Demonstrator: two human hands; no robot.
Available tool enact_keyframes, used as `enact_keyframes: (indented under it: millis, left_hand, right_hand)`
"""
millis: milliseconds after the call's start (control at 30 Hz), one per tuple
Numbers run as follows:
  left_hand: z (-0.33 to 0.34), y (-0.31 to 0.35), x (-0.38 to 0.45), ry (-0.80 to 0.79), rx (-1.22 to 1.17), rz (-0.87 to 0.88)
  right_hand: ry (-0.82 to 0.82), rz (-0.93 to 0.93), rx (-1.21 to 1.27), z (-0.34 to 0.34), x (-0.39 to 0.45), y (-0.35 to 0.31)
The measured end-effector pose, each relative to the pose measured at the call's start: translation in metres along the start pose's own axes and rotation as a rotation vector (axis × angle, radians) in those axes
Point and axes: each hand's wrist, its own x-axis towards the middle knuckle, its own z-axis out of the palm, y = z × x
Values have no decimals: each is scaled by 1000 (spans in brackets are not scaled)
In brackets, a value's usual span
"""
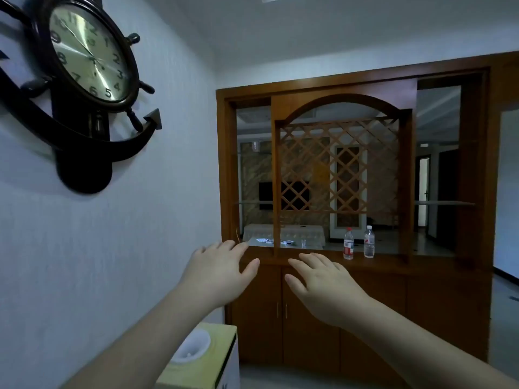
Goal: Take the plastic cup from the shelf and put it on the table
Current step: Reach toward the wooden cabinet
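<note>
A small clear plastic cup (255, 145) stands on the upper glass shelf in the left bay of a wooden shelf unit (356, 169) ahead of me. My left hand (219, 273) and my right hand (323, 284) are both raised in front of me, palms down, fingers spread and holding nothing. Both hands sit well below the cup, at about the height of the unit's wooden counter (309, 258). A table with a pale cloth (283, 233) shows through the unit in the room beyond.
Two water bottles (348, 244) (369, 242) stand on the counter at right. A lattice panel (337, 167) fills the unit's middle. A ship-wheel wall clock (87, 60) hangs at left. A water dispenser top (202, 357) is below my left arm. Cabinet doors (280, 310) are under the counter.
</note>
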Motion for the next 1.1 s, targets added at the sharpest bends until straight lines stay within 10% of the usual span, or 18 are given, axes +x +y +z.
enact_keyframes:
  millis: [1100]
  left_hand:
    - [196,161,177,-86,-173,187]
  right_hand:
    - [50,111,-41,72,63,259]
